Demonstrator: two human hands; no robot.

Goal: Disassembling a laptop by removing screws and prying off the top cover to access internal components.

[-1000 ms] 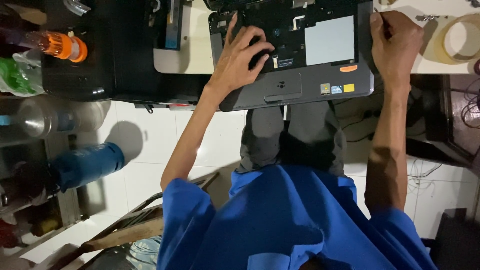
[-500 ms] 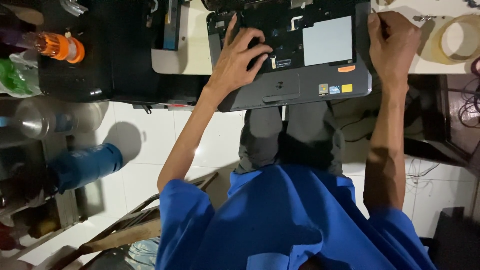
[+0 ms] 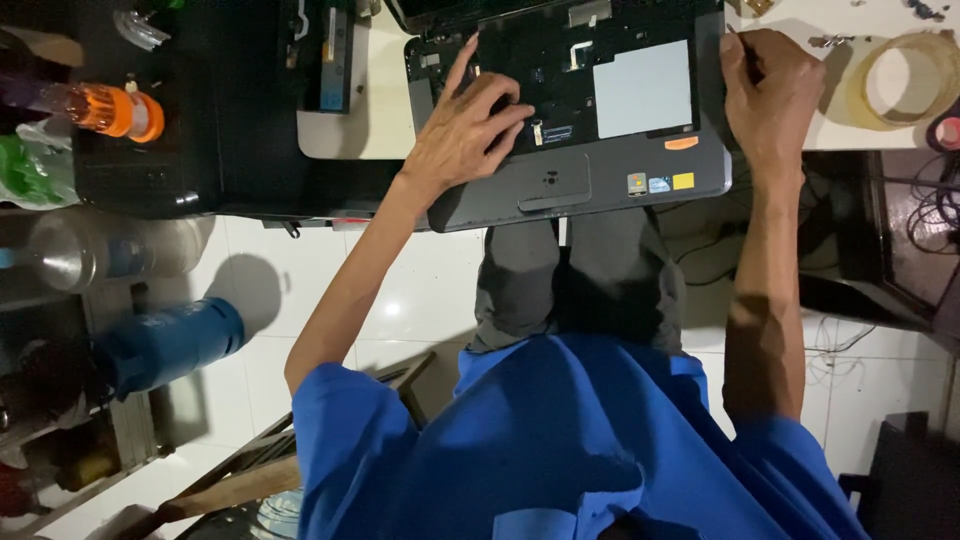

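While left hand (image 3: 470, 130) presses matte grey laptop (image 3: 600, 185), right hand (image 3: 770, 95) grips.

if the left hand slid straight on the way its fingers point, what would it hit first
The left hand rests on the opened laptop base, fingers pointing up and to the right across the exposed black interior. Going on, it would probably meet the small ribbon connector first, though depth is unclear.

I see a pale worktop (image 3: 380, 120) carrying a stripped grey laptop (image 3: 600, 180) that overhangs its near edge. A tape roll (image 3: 900, 80) and small screws (image 3: 830, 42) lie right of it, a dark slim part (image 3: 335, 60) to its left.
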